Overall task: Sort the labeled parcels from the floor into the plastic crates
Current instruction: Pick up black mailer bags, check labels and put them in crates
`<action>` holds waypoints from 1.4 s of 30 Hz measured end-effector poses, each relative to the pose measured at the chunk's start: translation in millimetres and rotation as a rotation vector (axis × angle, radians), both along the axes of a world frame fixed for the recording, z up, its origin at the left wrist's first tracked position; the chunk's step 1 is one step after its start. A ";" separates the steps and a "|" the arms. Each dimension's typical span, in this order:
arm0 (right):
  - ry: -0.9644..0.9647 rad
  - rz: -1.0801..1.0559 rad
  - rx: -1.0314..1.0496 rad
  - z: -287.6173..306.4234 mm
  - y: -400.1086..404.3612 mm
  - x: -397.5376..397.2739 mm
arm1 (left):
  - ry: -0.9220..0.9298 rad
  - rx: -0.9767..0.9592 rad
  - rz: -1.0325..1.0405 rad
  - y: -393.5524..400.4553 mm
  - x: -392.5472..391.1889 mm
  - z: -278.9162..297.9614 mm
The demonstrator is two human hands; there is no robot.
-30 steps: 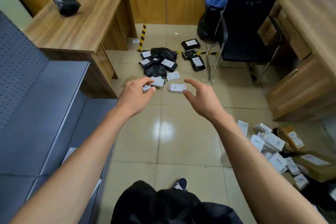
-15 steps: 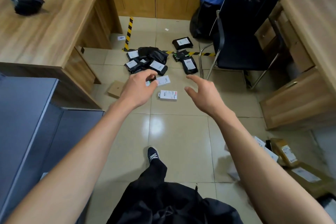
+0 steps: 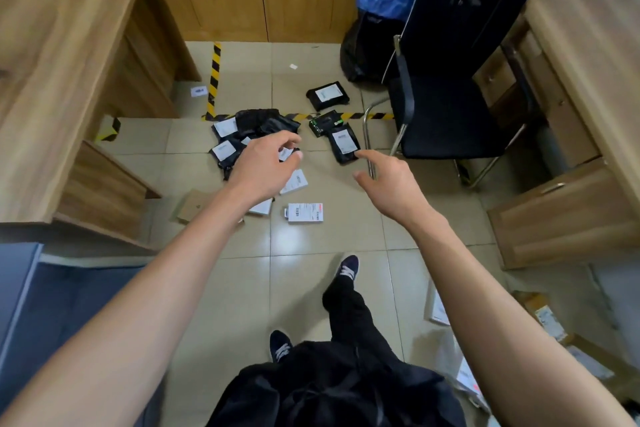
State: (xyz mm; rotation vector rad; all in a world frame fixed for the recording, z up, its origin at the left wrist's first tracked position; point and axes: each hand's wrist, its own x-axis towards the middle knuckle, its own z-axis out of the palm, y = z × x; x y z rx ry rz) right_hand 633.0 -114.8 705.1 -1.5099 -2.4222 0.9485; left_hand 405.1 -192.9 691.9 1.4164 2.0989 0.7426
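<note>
1. Left hand (image 3: pixel 263 172) hangs over the black bags (image 3: pixel 254 135), fingers loosely curved and holding nothing.
2. Right hand (image 3: pixel 389 185) reaches out with spread fingers, also holding nothing — above bare tile beside a lone bag (image 3: pixel 343 142).
3. Parcels lie on the floor (image 3: pixel 311 288) ahead; the white box (image 3: pixel 304 212) is nearest. No crates in view.
4. Risks: the bags look like slick, crumpled film and overlap, so one pull may drag several; glossy tiles could let the flat, rigid box slide away from a fingertip pinch.
</note>
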 end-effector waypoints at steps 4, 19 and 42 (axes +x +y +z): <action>0.007 0.033 -0.036 -19.6 80.8 -19.3 | -0.010 -0.058 0.047 65.1 -16.5 -11.8; -0.061 0.405 -0.106 -51.3 269.7 -212.4 | -0.151 -0.135 0.438 161.1 -138.2 -42.5; -0.254 0.660 -0.278 -160.4 421.3 -438.9 | -0.268 -0.232 0.740 274.5 -309.1 -126.0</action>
